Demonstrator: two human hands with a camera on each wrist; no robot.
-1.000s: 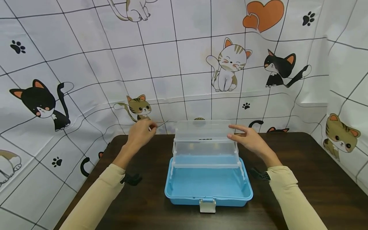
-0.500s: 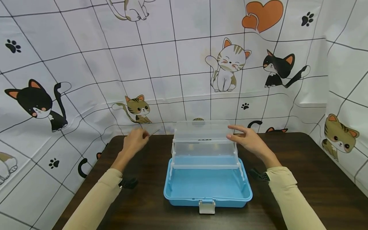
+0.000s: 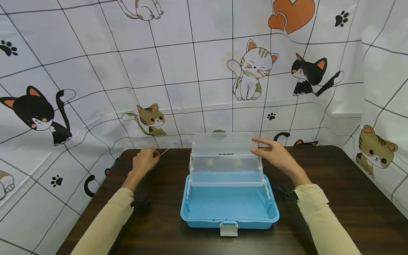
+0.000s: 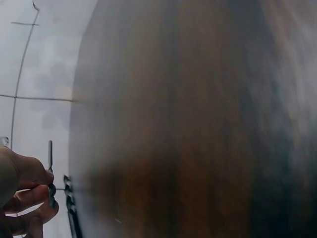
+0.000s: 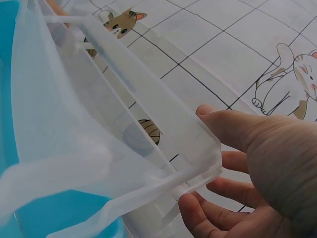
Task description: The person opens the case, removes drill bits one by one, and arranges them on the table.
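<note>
At the far left of the table, my left hand (image 3: 145, 162) pinches a slim drill bit (image 4: 50, 154) between thumb and fingers. Its thin shank points up in the left wrist view, and part of the twisted end is behind the fingers. A dark twisted bit (image 4: 71, 206) shows just beside those fingers. My right hand (image 3: 275, 154) grips the right end of the clear upper tray (image 3: 220, 143), thumb on one side and fingers beneath the corner. This tray stands raised over the light blue toolbox (image 3: 229, 207). Another dark drill bit (image 3: 226, 154) shows through the clear plastic.
The toolbox stands on a dark wooden table (image 3: 159, 219), its white latch (image 3: 228, 229) hanging at the front. A second clear tray (image 3: 226, 164) sits below the upper one. A cat-print sheet (image 3: 204, 71) hangs close behind the table.
My left hand has moved left and down, away from the trays, carrying the drill bit to the table's far left. The right hand has stayed on the upper tray.
</note>
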